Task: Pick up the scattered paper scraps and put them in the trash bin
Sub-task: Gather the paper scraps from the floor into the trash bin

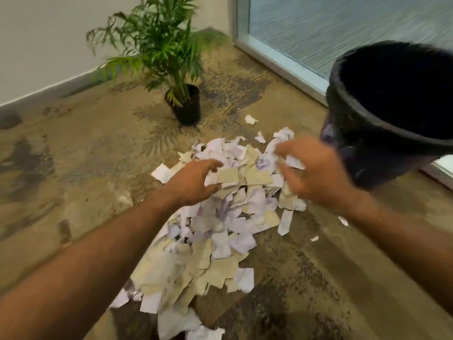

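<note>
Ahead of you, a potted palm [157, 45] stands on the floor in a round black pot [187, 107], its thin green fronds spreading up and out toward the white wall [49, 40] behind it. You can see the plant's feathery shadow lying on the carpet [73, 155] just in front of the pot. The carpet is tan with darker grey-brown mottled patches running across it. A pale baseboard [49, 88] lines the foot of the wall on your left. To your upper right, a frosted, rippled glass panel [343, 28] sits in a light metal frame [277, 57] that meets the carpet along its lower edge.
</note>
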Action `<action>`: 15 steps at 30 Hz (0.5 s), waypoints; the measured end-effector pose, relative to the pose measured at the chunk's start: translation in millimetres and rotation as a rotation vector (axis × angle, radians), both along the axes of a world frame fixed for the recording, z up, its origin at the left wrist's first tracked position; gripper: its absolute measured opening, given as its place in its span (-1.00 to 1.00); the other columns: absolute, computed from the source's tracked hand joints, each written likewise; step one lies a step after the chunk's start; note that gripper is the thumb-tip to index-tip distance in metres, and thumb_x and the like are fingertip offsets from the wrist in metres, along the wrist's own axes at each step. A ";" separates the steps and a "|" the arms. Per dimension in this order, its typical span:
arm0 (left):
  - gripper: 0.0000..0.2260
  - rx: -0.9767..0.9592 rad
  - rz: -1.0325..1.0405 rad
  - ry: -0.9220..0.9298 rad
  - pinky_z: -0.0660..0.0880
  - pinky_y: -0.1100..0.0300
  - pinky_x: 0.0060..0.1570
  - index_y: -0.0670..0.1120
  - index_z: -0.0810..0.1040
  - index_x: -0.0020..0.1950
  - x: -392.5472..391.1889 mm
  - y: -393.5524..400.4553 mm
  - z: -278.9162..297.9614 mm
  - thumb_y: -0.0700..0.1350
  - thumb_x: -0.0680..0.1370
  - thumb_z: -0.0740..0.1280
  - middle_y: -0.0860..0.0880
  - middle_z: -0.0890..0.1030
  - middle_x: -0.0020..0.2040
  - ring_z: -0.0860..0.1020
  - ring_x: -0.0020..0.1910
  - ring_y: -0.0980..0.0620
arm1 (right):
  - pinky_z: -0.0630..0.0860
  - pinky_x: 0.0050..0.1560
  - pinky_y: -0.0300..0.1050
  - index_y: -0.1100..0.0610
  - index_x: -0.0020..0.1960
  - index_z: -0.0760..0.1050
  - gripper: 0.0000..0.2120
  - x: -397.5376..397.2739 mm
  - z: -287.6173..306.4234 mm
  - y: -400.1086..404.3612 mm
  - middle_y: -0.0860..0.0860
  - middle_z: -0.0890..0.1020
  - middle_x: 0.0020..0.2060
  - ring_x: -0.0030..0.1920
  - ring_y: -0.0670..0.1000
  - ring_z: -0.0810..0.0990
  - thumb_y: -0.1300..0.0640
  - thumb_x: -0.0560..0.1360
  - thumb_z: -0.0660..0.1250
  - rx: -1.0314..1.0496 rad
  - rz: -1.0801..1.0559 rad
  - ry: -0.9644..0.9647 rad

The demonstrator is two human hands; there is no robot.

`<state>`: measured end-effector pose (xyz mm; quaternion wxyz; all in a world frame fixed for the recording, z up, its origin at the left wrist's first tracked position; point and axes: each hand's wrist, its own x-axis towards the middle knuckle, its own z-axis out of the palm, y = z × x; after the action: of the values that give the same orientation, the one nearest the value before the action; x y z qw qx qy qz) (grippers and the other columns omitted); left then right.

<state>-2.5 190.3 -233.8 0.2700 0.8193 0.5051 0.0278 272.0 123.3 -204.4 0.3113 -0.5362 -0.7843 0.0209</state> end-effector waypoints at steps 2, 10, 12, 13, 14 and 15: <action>-0.56 -0.100 -0.006 0.043 0.50 0.10 0.11 0.01 0.47 0.35 -35.8 -23.0 -24.7 0.06 0.51 0.43 -0.01 0.59 0.19 0.57 0.14 -0.03 | 0.53 0.13 0.15 0.09 0.26 0.52 -0.63 -31.1 -54.8 -25.8 0.09 0.60 0.18 0.19 0.10 0.55 -0.01 0.50 0.39 -0.197 0.192 -0.031; 0.20 -0.143 -0.334 0.605 -0.03 -0.40 0.44 0.33 -0.37 0.50 -112.1 -130.5 -74.1 0.59 0.12 0.33 -0.03 -0.35 0.60 -0.17 0.58 -0.24 | 0.17 0.27 0.53 -0.13 0.58 -0.18 0.10 -99.5 -160.7 -76.0 0.21 -0.06 0.57 0.50 0.36 0.10 -0.57 0.25 0.22 -0.398 0.720 -0.720; 0.26 -0.178 -0.322 0.609 -0.10 -0.51 0.38 0.39 -0.49 0.41 -110.7 -147.4 -82.2 0.49 0.13 0.46 -0.03 -0.52 0.52 -0.26 0.56 -0.30 | 0.32 0.18 0.50 -0.14 0.58 -0.09 0.10 -102.1 -165.6 -68.9 0.22 0.05 0.55 0.45 0.36 0.26 -0.64 0.21 0.13 -0.367 0.710 -0.723; 0.27 -0.185 -0.292 0.612 -0.01 -0.52 0.37 0.39 -0.51 0.40 -107.9 -151.4 -86.6 0.41 0.16 0.52 -0.04 -0.54 0.51 -0.23 0.56 -0.32 | 0.39 0.14 0.45 -0.16 0.57 -0.04 0.06 -102.6 -165.7 -64.8 0.21 0.12 0.54 0.41 0.35 0.34 -0.64 0.22 0.10 -0.351 0.708 -0.734; 0.26 -0.177 -0.254 0.609 0.16 -0.48 0.34 0.39 -0.50 0.40 -104.2 -152.9 -89.4 0.34 0.21 0.55 -0.05 -0.52 0.51 -0.18 0.56 -0.32 | 0.44 0.10 0.39 -0.17 0.56 0.01 0.00 -103.3 -166.1 -61.7 0.21 0.20 0.52 0.36 0.32 0.40 -0.62 0.25 0.08 -0.319 0.711 -0.747; 0.24 -0.163 -0.215 0.602 0.34 -0.39 0.28 0.38 -0.47 0.42 -100.0 -152.0 -91.7 0.27 0.26 0.56 -0.05 -0.49 0.53 -0.12 0.55 -0.32 | 0.48 0.05 0.33 -0.18 0.55 0.05 -0.07 -105.1 -166.3 -58.3 0.20 0.26 0.50 0.30 0.30 0.45 -0.59 0.30 0.09 -0.285 0.716 -0.754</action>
<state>-102.6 38.3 -325.5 0.1749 0.8151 0.4732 -0.2847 166.8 65.0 -370.7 -0.0945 -0.2425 -0.9648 0.0380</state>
